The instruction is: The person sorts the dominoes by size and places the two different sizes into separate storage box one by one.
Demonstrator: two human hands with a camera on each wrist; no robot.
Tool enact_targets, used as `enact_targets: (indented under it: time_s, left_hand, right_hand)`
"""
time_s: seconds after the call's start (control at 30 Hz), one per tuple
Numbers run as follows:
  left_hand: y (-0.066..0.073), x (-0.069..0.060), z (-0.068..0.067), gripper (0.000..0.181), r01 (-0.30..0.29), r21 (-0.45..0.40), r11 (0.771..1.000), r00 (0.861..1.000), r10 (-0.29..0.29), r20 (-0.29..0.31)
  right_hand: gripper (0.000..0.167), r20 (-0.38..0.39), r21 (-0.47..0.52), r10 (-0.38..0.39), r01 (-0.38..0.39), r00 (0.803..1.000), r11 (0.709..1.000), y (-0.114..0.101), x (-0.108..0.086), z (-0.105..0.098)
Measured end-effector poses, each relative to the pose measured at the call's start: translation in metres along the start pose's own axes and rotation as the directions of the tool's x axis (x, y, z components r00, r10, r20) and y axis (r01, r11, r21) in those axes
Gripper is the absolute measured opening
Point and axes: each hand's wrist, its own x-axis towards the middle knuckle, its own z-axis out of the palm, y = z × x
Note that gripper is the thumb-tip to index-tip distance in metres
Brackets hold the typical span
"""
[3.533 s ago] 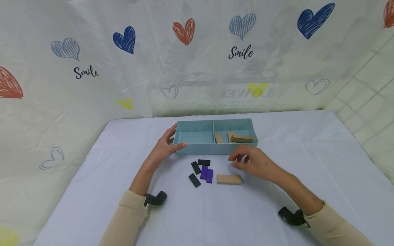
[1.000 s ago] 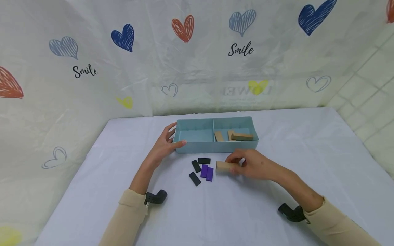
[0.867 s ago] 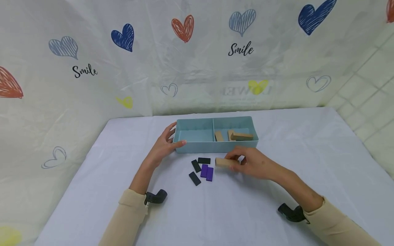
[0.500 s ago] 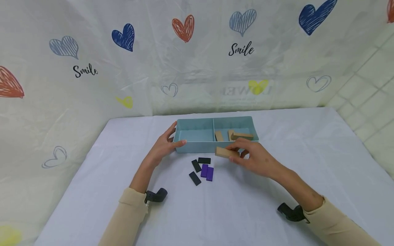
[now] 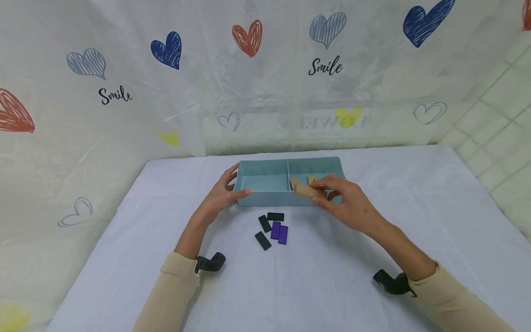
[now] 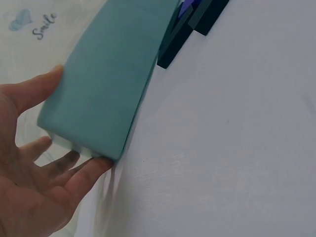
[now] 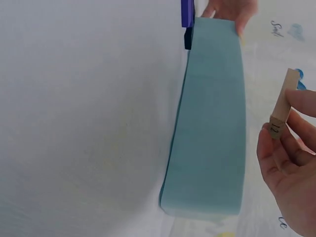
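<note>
A pale blue two-compartment box [image 5: 265,198] stands near the table's back edge. My left hand [image 5: 216,201] holds its left end, thumb at the front rim and fingers against the end wall, as the left wrist view also shows. Between thumb and fingers my right hand [image 5: 352,203] pinches a wooden block [image 5: 308,191] over the front rim of the right compartment. In the right wrist view the block's end [image 7: 276,128] bears the number 12. Inside that compartment lie wooden blocks, one by the divider [image 5: 293,180]; the right hand hides part of the others.
In front of the box lie several small tiles on the white cloth [image 5: 323,286]: black ones [image 5: 263,240] and two purple ones side by side [image 5: 283,234]. A curtain with printed hearts [image 5: 249,38] hangs behind the table.
The right hand, bare-fingered at first, has picked up the wooden block from the cloth and raised it forward to the box's front rim. The left hand has stayed on the box.
</note>
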Motion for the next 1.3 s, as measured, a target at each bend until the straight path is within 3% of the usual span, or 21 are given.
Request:
enact_targets:
  time_s: [0.3, 0.67, 1.3]
  left_hand:
    - [-0.002, 0.0, -0.001, 0.095, -0.01, -0.075, 0.997, 1.0, 0.009, -0.013]
    - [0.0, 0.0, -0.001, 0.094, -0.017, -0.087, 0.996, 1.0, 0.015, -0.014]
    - [0.001, -0.001, -0.001, 0.092, 0.005, -0.076, 0.997, 1.0, -0.007, -0.024]
  right_hand:
    - [0.033, -0.108, -0.02, -0.072, 0.07, 0.992, 0.997, 0.005, 0.006, -0.006]
    - [0.031, -0.122, -0.043, -0.024, 0.019, 0.992, 0.999, 0.013, 0.012, -0.011]
    - [0.029, -0.206, -0.088, -0.033, 0.015, 0.978, 0.996, 0.022, 0.018, -0.019]
